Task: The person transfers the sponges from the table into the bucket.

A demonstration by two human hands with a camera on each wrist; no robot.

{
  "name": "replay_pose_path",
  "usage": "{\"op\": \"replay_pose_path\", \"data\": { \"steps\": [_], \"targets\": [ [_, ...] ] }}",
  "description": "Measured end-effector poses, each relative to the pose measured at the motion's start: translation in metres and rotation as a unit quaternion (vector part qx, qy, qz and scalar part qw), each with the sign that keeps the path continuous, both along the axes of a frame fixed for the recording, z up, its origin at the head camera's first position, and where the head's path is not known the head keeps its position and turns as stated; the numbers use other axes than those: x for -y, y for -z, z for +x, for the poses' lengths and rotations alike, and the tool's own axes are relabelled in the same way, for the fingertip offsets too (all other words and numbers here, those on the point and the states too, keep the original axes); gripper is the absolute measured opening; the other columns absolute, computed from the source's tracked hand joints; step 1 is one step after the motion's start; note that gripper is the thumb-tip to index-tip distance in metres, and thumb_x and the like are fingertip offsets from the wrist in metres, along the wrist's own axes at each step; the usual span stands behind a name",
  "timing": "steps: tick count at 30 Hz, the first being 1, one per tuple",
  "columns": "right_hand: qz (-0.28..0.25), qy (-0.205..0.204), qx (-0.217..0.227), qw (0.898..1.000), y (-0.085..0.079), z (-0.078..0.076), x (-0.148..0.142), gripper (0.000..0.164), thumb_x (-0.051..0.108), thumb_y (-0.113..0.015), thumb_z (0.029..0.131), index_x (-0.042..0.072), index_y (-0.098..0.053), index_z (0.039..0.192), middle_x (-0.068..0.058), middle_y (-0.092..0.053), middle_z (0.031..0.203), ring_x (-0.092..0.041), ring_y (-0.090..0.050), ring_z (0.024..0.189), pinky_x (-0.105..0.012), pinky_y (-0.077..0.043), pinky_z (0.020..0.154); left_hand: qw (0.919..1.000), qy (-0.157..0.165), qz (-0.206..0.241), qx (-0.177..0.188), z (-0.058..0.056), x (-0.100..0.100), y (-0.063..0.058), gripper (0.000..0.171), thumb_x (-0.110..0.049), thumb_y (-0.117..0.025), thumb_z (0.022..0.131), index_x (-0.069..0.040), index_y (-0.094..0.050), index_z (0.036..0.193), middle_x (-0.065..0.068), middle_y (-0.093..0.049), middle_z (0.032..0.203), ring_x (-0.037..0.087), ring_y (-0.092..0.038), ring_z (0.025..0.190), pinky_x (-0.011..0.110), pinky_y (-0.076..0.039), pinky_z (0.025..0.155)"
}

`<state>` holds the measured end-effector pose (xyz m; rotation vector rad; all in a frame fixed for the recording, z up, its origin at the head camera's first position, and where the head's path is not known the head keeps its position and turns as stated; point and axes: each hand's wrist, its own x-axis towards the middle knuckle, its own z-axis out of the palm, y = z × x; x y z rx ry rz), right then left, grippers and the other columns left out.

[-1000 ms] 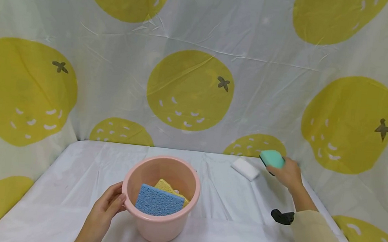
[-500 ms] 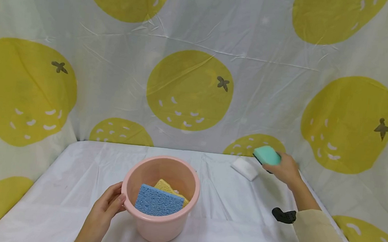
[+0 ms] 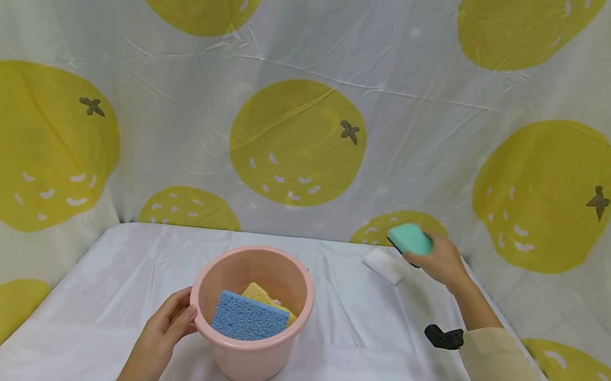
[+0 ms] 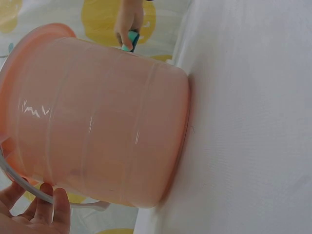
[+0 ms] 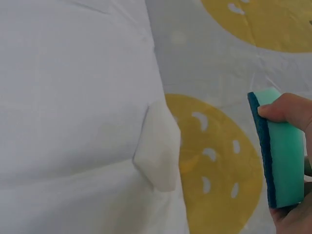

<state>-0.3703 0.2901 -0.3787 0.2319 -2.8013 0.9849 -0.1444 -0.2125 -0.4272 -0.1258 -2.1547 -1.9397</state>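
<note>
A pink bucket stands on the table, with a blue sponge and a yellow sponge inside it. The left hand holds the bucket's rim at its left side, the thumb at the rim's edge. In the left wrist view, the fingertips lie by the grey handle and the bucket's wall. Off to the right, the right hand grips a mint-green scrub sponge with a dark blue scouring side, raised above the table. Beneath it lies a white sponge.
A white cloth covers the table. Behind and at both sides hangs a curtain printed with yellow lemons. A black device sits at the right wrist, by a beige sleeve.
Carrying the mint-green scrub sponge, the right hand has moved left and slightly up, over the white sponge. The left hand and the bucket have stayed in place.
</note>
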Motion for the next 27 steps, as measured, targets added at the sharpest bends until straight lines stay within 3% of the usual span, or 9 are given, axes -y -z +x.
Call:
{"op": "replay_pose_path", "data": {
  "steps": [8, 27],
  "targets": [
    [0.004, -0.016, -0.026, 1.000, -0.003, -0.001, 0.009, 0.091, 0.031, -0.082, 0.089, -0.012, -0.034, 0.153, -0.036, -0.042, 0.147, -0.052, -0.047, 0.124, -0.067, -0.045, 0.095, 1.0000, -0.001, 0.001, -0.003, 0.000, 0.000, 0.000, 0.041, -0.020, -0.052, 0.111, -0.004, -0.050, 0.148, 0.018, -0.055, 0.140, 0.017, -0.062, 0.115, 0.025, -0.055, 0.090],
    [0.011, -0.054, -0.042, 0.998, -0.022, 0.012, 0.043, 0.086, 0.029, -0.080, 0.089, -0.010, -0.037, 0.153, -0.033, -0.045, 0.145, -0.050, -0.048, 0.124, -0.068, -0.047, 0.094, 0.9999, -0.002, 0.005, 0.012, 0.000, -0.001, 0.000, 0.042, -0.023, -0.052, 0.111, -0.004, -0.049, 0.149, 0.018, -0.054, 0.142, 0.015, -0.061, 0.116, 0.025, -0.055, 0.091]
  ]
}}
